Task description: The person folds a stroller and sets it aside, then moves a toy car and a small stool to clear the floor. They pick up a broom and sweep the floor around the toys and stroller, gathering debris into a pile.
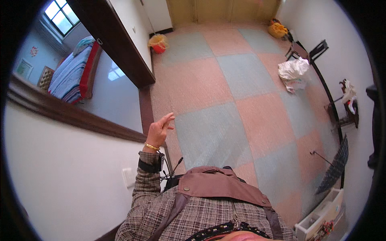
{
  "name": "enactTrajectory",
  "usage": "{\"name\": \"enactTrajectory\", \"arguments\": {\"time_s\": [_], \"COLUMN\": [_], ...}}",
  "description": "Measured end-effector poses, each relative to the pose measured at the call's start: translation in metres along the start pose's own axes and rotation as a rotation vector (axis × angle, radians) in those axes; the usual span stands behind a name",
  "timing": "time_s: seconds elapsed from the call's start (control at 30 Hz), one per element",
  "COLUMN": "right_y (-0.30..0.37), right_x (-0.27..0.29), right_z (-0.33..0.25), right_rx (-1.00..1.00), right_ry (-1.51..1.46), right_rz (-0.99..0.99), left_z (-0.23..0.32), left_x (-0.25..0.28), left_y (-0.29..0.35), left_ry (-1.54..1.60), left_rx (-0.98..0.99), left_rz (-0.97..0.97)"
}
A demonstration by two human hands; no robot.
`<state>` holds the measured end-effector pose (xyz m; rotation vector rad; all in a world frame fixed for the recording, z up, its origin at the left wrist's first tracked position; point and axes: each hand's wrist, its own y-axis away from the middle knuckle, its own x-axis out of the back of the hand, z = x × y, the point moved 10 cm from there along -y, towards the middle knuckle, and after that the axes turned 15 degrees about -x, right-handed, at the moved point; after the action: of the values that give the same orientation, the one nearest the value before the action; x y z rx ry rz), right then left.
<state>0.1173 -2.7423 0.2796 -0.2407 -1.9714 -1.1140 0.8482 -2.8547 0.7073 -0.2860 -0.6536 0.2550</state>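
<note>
A bed (70,76) is draped in rumpled blue cloth beyond a dark wooden door frame (100,121). Just beside that frame, the left hand (159,131) is held with fingers slightly parted, clamped on nothing. Smooth pink and grey-blue floor squares (263,124) are bordered by a crumpled, shiny white bag (293,74). The right hand's grip cannot be told.

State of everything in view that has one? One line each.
Bare left hand: raised, nothing visibly held.
Right hand: not in view.
Doorway with dark brown frame: open.
Dark fabric umbrella: spread open, on its side.
Red bin with yellow film liner: upright, liner over rim.
White plastic bag: crumpled, contents hidden.
Slim white rack: compartments open on top.
</note>
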Motion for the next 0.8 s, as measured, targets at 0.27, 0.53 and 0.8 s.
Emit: {"name": "enactTrajectory", "arguments": {"time_s": [0.27,0.53,0.8], "right_y": [-0.122,-0.213,-0.208], "right_x": [-0.006,0.015,-0.030], "right_z": [-0.208,-0.631,-0.936], "right_rx": [-0.067,0.266,0.632], "right_ry": [0.238,0.226,0.062], "right_rz": [-0.121,-0.139,-0.037], "left_z": [-0.091,-0.125,-0.232], "left_x": [0.023,0.061,0.122], "left_y": [-0.111,-0.220,-0.384], "left_ry": [-0.117,-0.186,-0.199], "left_rx": [0.203,0.325,0.245], "left_rz": [0.154,0.337,0.366]}}
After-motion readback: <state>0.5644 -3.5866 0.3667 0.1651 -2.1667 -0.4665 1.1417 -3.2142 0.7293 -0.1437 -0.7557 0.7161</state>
